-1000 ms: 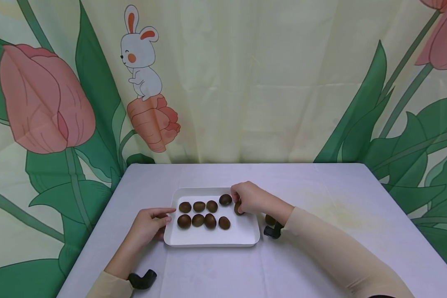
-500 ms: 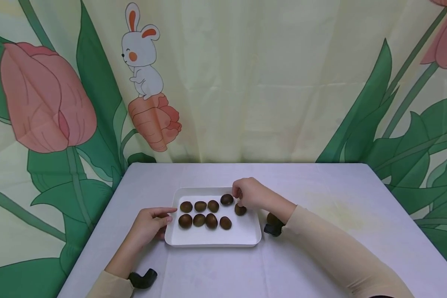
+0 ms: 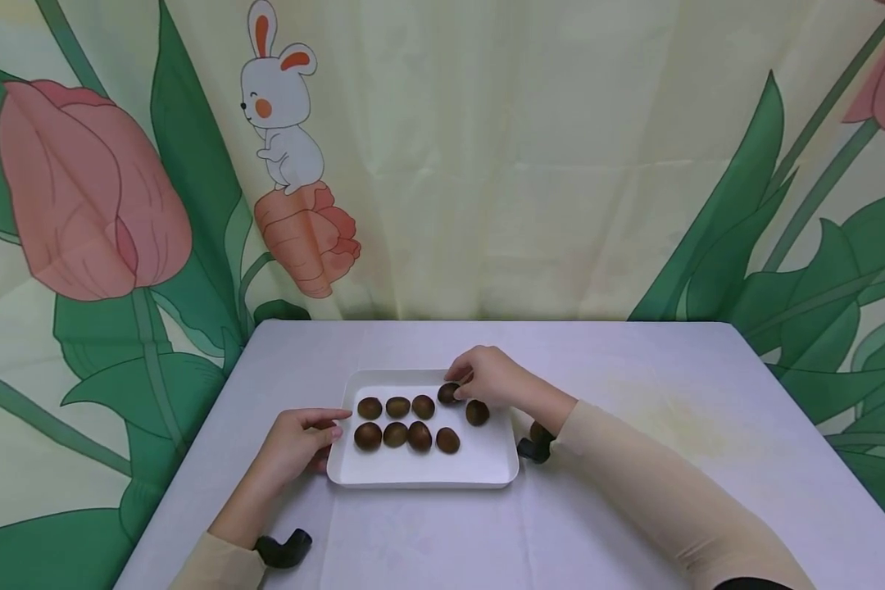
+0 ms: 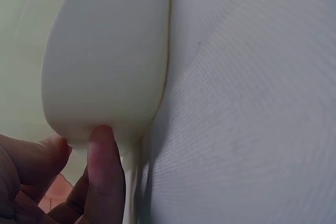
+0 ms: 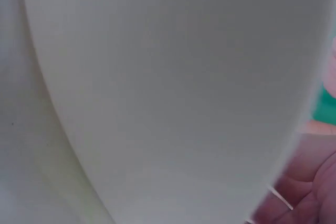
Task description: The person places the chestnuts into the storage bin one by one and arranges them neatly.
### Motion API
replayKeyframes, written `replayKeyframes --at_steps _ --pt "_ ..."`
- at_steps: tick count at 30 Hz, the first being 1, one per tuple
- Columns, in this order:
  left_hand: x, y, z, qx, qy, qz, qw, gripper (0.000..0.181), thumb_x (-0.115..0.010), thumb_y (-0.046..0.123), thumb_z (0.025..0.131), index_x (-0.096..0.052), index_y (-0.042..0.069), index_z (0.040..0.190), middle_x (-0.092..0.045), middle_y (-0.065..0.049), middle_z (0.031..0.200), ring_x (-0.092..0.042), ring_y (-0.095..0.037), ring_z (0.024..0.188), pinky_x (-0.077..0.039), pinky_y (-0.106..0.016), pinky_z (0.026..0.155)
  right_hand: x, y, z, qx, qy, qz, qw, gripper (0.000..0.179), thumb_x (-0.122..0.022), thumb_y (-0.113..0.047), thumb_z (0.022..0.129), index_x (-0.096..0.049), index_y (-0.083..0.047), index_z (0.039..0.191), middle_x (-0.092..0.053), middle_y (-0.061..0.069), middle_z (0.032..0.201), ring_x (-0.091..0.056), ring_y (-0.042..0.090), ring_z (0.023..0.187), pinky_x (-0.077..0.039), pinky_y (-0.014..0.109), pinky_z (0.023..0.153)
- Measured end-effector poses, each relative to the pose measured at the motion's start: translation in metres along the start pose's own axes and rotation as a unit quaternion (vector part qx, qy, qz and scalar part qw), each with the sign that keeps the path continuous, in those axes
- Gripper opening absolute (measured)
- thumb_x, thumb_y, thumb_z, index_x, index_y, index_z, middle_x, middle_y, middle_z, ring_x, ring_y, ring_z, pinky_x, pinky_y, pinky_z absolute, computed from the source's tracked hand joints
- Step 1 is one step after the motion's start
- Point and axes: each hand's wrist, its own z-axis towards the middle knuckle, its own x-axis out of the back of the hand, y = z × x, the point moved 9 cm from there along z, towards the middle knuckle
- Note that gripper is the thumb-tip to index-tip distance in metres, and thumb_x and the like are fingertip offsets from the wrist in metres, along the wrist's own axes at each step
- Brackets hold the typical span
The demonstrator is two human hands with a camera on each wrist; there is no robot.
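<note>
On the table is a white tray (image 3: 428, 471) with small glossy brown balls, like chestnuts, in two uneven rows. My right hand (image 3: 490, 375) reaches over the tray's back right part; thumb and fingertips pinch the brown chestnut (image 3: 447, 394) at the back. Just right of it sits another chestnut (image 3: 477, 412), apart from the fingers. At the tray's left end, my left hand (image 3: 295, 442) touches the rim with outstretched fingers. In the left wrist view a fingertip (image 4: 102, 145) presses the tray's outer wall (image 4: 110, 51). The right wrist view shows mostly the tray wall (image 5: 173, 77), hiding the fingertips' work.
Another brown ball (image 3: 538, 432) lies on the white tablecloth (image 3: 634, 492) right of the tray, partly behind the right wrist. Black wrist mounts (image 3: 283, 549) stick out from both wrists. A printed curtain (image 3: 487, 164) hangs behind the table's back edge.
My right hand has let go of the rightmost chestnut and moved left to the one beside it at the back. The left hand has stayed at the tray's left end.
</note>
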Motion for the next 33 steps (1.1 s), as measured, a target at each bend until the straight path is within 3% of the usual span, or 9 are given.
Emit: replayKeyframes --at_steps 10,21,33 --pt "-0.001 -0.001 0.000 -0.001 0.002 0.002 1.0000 0.033 -0.074 0.005 0.099 -0.078 0.009 0.132 -0.072 -0.016 0.116 -0.072 -0.019 0.079 -0.064 -0.035 0.062 -0.010 -0.003 0.001 0.005 -0.008 0.030 0.9995 0.026 -0.084 0.002 0.086 -0.084 -0.015 0.107 -0.083 -0.004 0.100 -0.077 0.010 0.096 -0.060 0.035 0.094" --pt "0.000 -0.002 0.000 -0.002 0.003 -0.003 1.0000 0.034 -0.073 0.006 0.099 -0.077 0.009 0.133 -0.071 -0.015 0.116 -0.071 -0.019 0.080 -0.063 -0.035 0.061 -0.017 -0.007 -0.003 0.037 -0.052 0.042 0.9971 0.028 -0.088 0.004 0.081 -0.082 -0.010 0.106 -0.083 -0.001 0.098 -0.078 0.010 0.092 -0.061 0.025 0.082" --pt "0.000 0.000 0.000 -0.003 0.002 -0.003 1.0000 0.033 -0.075 0.004 0.098 -0.078 0.008 0.130 -0.072 -0.017 0.118 -0.072 -0.019 0.080 -0.064 -0.035 0.062 -0.022 -0.008 -0.003 0.040 -0.058 0.060 0.9957 0.029 -0.086 0.004 0.083 -0.082 -0.012 0.106 -0.083 0.001 0.096 -0.077 0.009 0.091 -0.061 0.029 0.086"
